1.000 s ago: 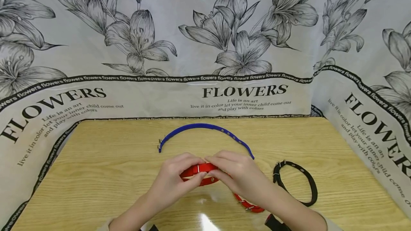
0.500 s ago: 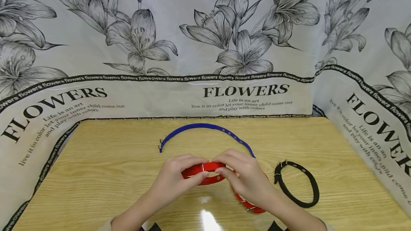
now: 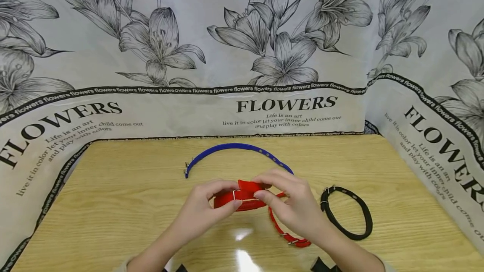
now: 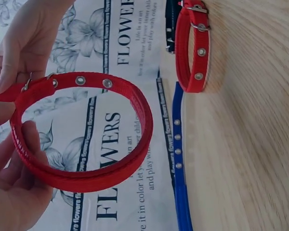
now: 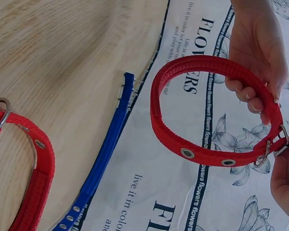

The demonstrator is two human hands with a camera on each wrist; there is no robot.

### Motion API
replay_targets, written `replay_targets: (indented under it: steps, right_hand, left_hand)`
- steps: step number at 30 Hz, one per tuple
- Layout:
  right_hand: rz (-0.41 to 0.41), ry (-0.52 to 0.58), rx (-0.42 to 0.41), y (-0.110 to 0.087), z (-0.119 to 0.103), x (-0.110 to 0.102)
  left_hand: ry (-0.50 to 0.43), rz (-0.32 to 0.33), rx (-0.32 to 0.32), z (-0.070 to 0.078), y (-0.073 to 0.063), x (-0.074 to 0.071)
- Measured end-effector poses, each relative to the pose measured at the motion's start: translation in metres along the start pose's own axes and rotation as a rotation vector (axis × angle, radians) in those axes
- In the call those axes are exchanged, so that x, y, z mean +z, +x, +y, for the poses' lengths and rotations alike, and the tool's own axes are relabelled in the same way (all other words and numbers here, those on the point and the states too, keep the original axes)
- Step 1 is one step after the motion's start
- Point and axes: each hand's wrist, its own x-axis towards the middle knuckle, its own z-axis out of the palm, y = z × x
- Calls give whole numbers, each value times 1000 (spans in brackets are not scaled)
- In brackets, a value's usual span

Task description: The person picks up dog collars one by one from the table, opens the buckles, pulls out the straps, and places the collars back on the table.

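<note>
Both hands hold a red collar [image 3: 251, 206] above the table, bent into a ring with metal eyelets. My left hand [image 3: 206, 205] grips the band beside the metal buckle [image 5: 282, 132], thumb outside and curled fingers inside the ring in the right wrist view. The right hand [image 3: 289, 198] pinches the strap's free end [image 3: 247, 186], which stands up beyond the buckle. A second red collar [image 4: 185, 57], buckled into a loop, lies on the table below the right hand and is partly hidden by it in the head view.
A blue collar [image 3: 234, 146] lies unbuckled in an arc behind the hands. To the right is a black collar [image 3: 368, 217] closed in a loop. The wooden table [image 3: 113, 205] meets a white flower-printed cloth [image 3: 181, 116] at the back and sides.
The strap's free end now sticks up from the buckle between the right fingers, where the band lay flat before. The left hand keeps its hold.
</note>
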Motion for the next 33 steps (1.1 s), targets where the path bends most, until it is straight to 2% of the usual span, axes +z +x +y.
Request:
replay_targets:
  steps: [4, 7, 10, 12, 17, 23, 29, 31, 33]
  right_hand:
    - [8, 14, 6, 3, -2, 2]
    - [9, 18, 4, 3, -2, 3]
    - [7, 25, -11, 3, -1, 3]
    - [-5, 30, -15, 3, 0, 3]
    - [-58, 44, 45, -3, 4, -4]
    - [-124, 73, 116, -8, 9, -11]
    - [-105, 112, 84, -8, 10, -9]
    - [-95, 142, 95, -9, 10, -9]
    - [-92, 182, 147, -9, 10, -9]
  left_hand:
    - [91, 53, 58, 3, 1, 3]
    - [131, 66, 115, 4, 2, 8]
    - [134, 62, 151, 5, 3, 10]
    - [98, 56, 152, 6, 3, 11]
    - [-18, 51, 76, 7, 1, 8]
    - [-90, 39, -34, 6, 1, 4]
    - [-176, 15, -179, 9, 0, 5]
    - [-208, 13, -210, 10, -1, 5]
    - [-250, 12, -223, 9, 0, 5]
